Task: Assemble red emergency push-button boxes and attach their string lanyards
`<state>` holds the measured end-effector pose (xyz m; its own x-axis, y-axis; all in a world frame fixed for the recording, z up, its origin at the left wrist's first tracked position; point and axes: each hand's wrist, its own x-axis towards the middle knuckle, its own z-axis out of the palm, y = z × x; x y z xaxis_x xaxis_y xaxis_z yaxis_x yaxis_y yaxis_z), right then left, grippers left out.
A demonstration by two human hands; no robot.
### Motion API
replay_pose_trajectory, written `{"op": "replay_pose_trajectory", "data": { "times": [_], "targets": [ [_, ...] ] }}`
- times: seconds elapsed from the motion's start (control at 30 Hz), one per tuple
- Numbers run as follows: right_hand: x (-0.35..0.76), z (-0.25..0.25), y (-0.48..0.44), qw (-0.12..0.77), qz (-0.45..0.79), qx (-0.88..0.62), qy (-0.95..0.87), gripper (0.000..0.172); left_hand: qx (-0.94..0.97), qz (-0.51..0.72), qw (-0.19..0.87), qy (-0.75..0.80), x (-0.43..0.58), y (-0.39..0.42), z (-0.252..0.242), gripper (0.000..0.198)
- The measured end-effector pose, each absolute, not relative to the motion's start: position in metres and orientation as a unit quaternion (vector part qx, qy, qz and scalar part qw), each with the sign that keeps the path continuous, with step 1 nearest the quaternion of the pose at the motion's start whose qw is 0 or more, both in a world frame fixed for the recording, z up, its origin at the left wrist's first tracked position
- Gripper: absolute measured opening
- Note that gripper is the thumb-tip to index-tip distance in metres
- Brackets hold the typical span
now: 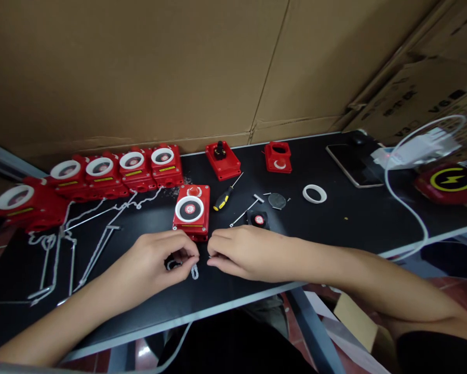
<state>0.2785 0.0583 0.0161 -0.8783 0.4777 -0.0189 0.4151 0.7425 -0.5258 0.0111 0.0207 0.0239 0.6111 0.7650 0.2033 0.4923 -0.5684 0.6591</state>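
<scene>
My left hand (167, 259) is closed in a pinch near the table's front edge, with a short pale chain (195, 271) hanging from its fingertips. Just to its right, my right hand (237, 252) is also pinched; a tiny tip of something shows at its fingers, too small to name. Behind both hands sits a red alarm box (202, 193) with a white ring on its face. A yellow-and-black screwdriver (223, 200), a small metal hammer (242, 212) and a black square piece (263, 221) with a round sticker lie beyond my right hand.
Several similar red boxes (134, 169) line the back left, with chains and hammers (101, 252) before them. An open red base (227, 165), red cover (272, 162), grey disc (277, 201), white ring (315, 200), phone (354, 165) and white cable (407, 206) are farther right. Cardboard (139, 67) stands behind.
</scene>
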Motion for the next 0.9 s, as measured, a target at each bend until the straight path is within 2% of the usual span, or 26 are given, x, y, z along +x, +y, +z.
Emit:
{"op": "replay_pose_trajectory", "data": {
  "times": [0.23, 0.3, 0.37, 0.5, 0.67, 0.77, 0.9],
  "targets": [
    [0.282, 0.006, 0.063, 0.039, 0.268, -0.228, -0.935, 0.029, 0.836, 0.269, 0.295, 0.376, 0.015, 0.019, 0.02, 0.015],
    [0.284, 0.006, 0.063, 0.057, 0.269, -0.205, -0.939, 0.028, 0.842, 0.264, 0.284, 0.375, 0.017, 0.015, 0.018, 0.014],
    [0.287, 0.006, 0.064, 0.098, 0.25, -0.178, -0.947, 0.027, 0.868, 0.236, 0.229, 0.373, 0.019, 0.01, 0.017, 0.014],
    [0.293, 0.007, 0.071, 0.182, 0.151, -0.168, -0.957, 0.026, 0.901, 0.191, 0.032, 0.388, 0.024, -0.001, 0.021, 0.016],
    [0.296, 0.01, 0.074, 0.201, 0.152, -0.117, -0.961, 0.019, 0.851, 0.152, -0.06, 0.5, 0.026, -0.008, 0.025, 0.01],
    [0.296, 0.008, 0.071, 0.203, 0.135, -0.093, -0.965, 0.014, 0.848, 0.142, -0.048, 0.509, 0.028, -0.01, 0.022, 0.011],
    [0.295, 0.006, 0.075, 0.269, 0.11, -0.124, -0.949, 0.004, 0.858, 0.139, 0.011, 0.494, 0.034, -0.012, 0.013, 0.006]
  ]
}}
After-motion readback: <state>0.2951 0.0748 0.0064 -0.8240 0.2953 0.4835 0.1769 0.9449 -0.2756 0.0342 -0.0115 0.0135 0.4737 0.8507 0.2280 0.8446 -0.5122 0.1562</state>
